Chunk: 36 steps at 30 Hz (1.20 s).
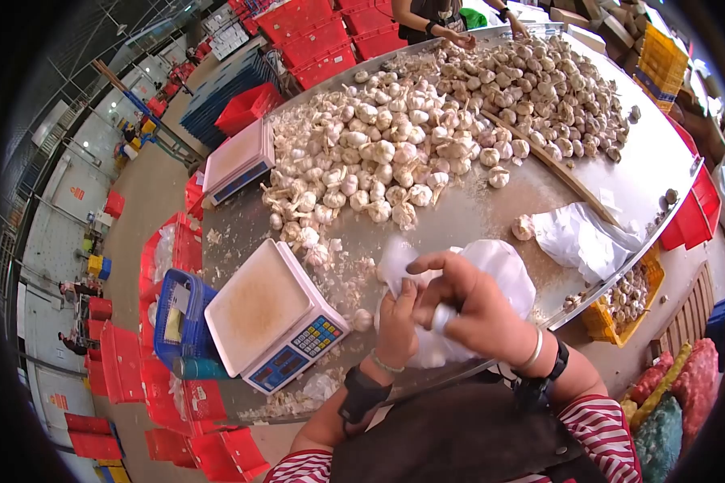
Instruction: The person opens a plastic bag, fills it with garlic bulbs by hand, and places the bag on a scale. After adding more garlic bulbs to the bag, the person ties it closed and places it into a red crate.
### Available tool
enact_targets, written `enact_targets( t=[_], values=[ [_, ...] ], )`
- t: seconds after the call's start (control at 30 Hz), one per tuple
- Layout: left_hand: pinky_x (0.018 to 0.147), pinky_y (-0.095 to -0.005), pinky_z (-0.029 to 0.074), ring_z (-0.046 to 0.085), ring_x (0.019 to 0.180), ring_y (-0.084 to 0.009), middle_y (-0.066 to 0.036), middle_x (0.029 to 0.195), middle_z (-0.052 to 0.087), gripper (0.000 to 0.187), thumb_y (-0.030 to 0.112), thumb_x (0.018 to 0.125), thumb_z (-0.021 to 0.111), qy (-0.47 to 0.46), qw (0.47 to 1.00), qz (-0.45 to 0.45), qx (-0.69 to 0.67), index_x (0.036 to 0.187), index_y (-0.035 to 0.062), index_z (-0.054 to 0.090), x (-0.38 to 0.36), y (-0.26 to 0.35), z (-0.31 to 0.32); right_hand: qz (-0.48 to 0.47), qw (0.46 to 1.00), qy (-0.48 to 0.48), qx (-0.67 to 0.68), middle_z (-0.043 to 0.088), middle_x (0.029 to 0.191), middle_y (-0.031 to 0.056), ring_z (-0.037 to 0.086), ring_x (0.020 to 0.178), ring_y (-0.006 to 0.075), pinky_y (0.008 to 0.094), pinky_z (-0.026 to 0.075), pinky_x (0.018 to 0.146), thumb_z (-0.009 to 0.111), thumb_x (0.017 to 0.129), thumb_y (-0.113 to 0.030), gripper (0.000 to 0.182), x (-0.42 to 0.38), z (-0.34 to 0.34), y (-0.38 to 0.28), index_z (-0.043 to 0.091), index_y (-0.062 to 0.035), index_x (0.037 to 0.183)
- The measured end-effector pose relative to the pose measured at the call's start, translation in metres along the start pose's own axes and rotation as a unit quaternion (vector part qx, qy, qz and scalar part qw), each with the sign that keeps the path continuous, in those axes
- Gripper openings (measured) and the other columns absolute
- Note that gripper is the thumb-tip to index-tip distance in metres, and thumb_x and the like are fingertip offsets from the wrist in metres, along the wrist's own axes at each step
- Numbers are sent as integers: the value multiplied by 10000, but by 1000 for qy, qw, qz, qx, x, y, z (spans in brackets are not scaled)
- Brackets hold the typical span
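Observation:
My left hand (pixel 395 328) is closed, its fingertips pinching thin white plastic (pixel 396 262) that sticks up blurred above them. Close against it, my right hand (pixel 487 310) has its index finger stretched forward and the other fingers curled around a small whitish object (pixel 442 317), too blurred to name. Beneath both hands lies a bulging white plastic bag (pixel 503 278) on the metal table (pixel 491 213); its contents are hidden. A garlic bulb (pixel 362 319) lies left of my left hand. A large heap of garlic bulbs (pixel 379 153) spreads beyond the hands.
A digital scale (pixel 258 294) stands at left, with a second scale (pixel 238 157) behind it. A wooden strip (pixel 552 165) lies along the garlic. Another white bag (pixel 584 237) rests at right. Across the table are a co-worker's hands (pixel 459 39). Red crates (pixel 306 32) stand around.

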<state>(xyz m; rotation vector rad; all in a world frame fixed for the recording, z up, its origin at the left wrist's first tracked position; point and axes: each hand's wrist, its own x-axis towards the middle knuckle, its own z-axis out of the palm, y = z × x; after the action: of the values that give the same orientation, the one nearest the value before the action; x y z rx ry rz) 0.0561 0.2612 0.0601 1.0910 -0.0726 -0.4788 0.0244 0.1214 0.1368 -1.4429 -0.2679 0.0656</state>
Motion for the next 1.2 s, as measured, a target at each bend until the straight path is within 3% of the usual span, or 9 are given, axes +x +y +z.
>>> enact_targets(
  t=[0.13,0.27,0.3,0.37,0.43,0.5,0.77,1.13,1.2],
  values=[
    [816,-249,469,593,935,-111,-60,1004,629,236,213,970,464,-145,984,36,91,1060,26,576,-1,5,4,-5,972,-114,-204,662,773,132,641,677,286,359,511,637,553,717,1,494,3,11,-17,493,-30,1207],
    [785,-279,464,582,921,-129,-38,968,631,205,209,941,527,-399,813,175,387,1009,32,604,-9,-3,1,67,984,-106,-124,679,792,107,640,681,199,309,510,633,537,703,32,383,21,-24,8,597,-3,1079],
    [785,-279,464,582,921,-129,-38,968,631,205,209,941,527,-400,812,174,388,1009,32,604,-7,-4,-3,93,985,-89,-117,683,816,94,630,716,160,281,506,657,527,693,57,424,25,-33,18,583,2,1110],
    [727,-318,455,563,798,-153,-18,866,608,141,168,909,554,-353,885,-222,209,919,30,580,-1,-4,-15,128,985,-115,-16,674,934,107,618,850,160,277,492,776,620,744,13,429,27,-49,45,562,7,1169],
    [671,-324,437,516,694,-205,-38,780,561,128,139,872,581,-332,894,-215,210,869,16,544,4,8,-9,124,977,-169,37,657,994,113,599,911,165,284,472,832,663,769,-44,446,21,-57,62,551,6,1198],
    [645,-294,431,507,660,-251,-73,761,550,126,123,864,575,-361,779,212,468,884,5,537,16,12,-20,151,952,-235,125,610,1125,91,533,1072,161,308,405,964,733,811,-206,586,5,-63,74,483,-10,1303],
    [756,-335,533,630,901,-312,-141,958,606,286,-121,704,534,-148,827,240,487,926,28,636,6,4,-5,-7,920,-43,-389,626,770,204,602,713,388,434,488,651,677,752,-159,461,-6,-45,93,519,-73,1177],
    [804,-339,517,604,982,-299,-165,1091,571,235,-96,737,639,-153,765,355,515,947,9,641,2,-19,-24,48,972,-2,-230,616,1109,173,607,985,322,357,499,813,556,767,27,537,-5,-40,114,460,-45,1291],
    [809,-338,517,601,984,-304,-167,1102,570,244,-101,730,633,-141,770,355,511,948,9,645,1,-21,-26,108,981,-74,144,602,1186,130,597,1065,245,322,465,929,517,787,73,486,0,-48,126,486,-4,1266]
  ],
)
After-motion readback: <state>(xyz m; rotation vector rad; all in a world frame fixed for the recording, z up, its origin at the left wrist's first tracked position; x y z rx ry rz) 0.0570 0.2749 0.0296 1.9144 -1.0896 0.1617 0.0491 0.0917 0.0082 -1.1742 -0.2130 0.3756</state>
